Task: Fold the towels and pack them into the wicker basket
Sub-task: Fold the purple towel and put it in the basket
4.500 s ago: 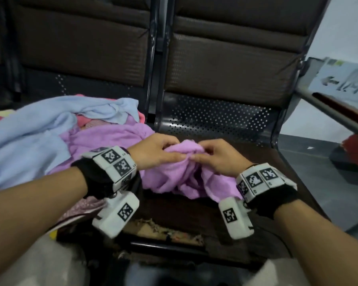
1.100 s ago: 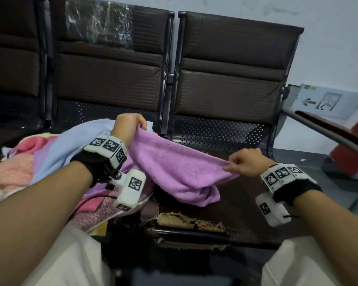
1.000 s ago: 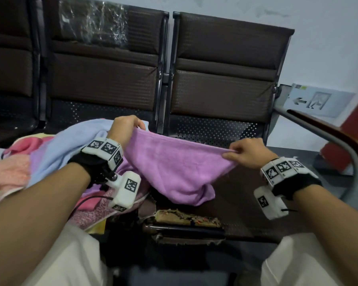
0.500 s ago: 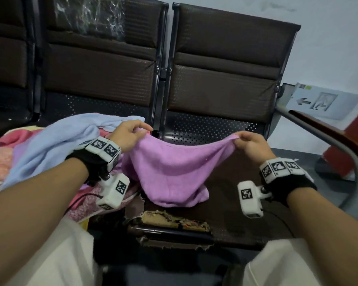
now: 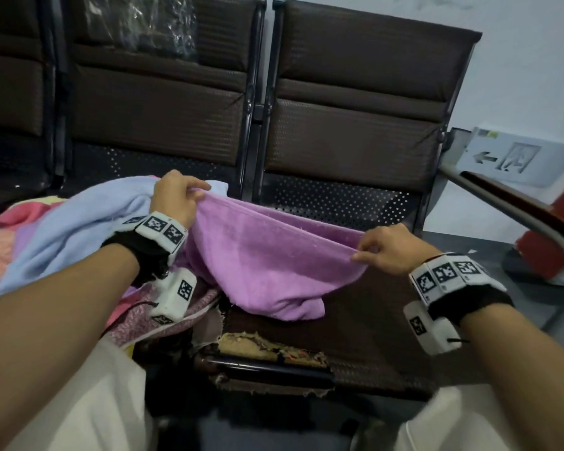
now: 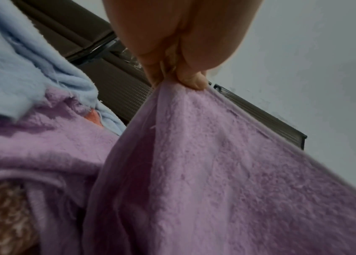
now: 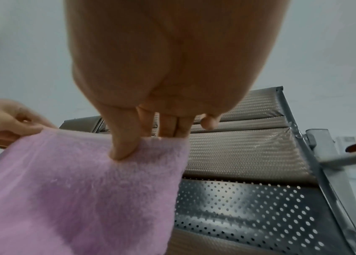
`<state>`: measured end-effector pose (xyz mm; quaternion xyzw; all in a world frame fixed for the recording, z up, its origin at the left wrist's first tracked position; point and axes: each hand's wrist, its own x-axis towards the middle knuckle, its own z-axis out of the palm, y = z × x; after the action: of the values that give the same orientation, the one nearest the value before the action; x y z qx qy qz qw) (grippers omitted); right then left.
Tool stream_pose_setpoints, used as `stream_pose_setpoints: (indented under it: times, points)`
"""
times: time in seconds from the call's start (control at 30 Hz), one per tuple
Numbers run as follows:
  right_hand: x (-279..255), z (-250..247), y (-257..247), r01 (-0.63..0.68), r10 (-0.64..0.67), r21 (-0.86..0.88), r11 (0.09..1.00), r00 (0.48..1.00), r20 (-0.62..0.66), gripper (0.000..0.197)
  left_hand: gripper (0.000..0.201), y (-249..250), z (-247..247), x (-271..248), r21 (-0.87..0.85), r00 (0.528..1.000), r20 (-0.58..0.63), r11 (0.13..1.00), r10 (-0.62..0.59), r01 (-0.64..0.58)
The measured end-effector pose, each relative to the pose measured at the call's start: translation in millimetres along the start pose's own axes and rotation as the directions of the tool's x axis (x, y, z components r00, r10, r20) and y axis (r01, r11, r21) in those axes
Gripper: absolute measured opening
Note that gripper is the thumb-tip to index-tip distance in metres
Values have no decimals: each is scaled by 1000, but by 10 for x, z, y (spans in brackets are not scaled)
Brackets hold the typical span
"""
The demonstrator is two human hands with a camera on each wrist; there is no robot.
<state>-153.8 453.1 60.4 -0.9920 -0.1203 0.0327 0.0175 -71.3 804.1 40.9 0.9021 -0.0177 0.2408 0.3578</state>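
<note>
**Purple towel stretched between two hands over the seat**

Both forearms reach forward over the dark seat [image 5: 365, 336], hands well apart. The left hand [image 5: 176, 198] is raised higher, above the seat's left edge, thumb and fingers pinching one top corner of the purple towel [image 5: 274, 258]. The right hand [image 5: 388, 247] sits lower, above the middle of the seat, knuckles up, its thumb [image 7: 124, 148] pressed on the towel's near face and fingers behind the other corner. The top edge runs taut between the two grips, sloping down toward the right hand. The towel's body hangs below, and its lower end lies bunched on the seat. Left of the seat, a blue towel [image 5: 72, 229] lies on a heap of pink and patterned cloth.
</note>
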Motion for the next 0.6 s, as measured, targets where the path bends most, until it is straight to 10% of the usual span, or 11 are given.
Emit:
stream_pose_setpoints:
  times: [0.2,0.37,0.6]
  points:
    - [-45,43,-102,-114,159,213,970,966,-205,48,20,-17,24,-67,140,992,70,983,107,-116]
    - [-17,48,-212,-263,267,53,963,956,-120,13,21,-11,-21,-112,224,972,169,954,162,-198]
    - [43,-14,-256,1,4,10,1000,895,-446,6,19,-80,-88,-103,227,988,139,970,60,-91]
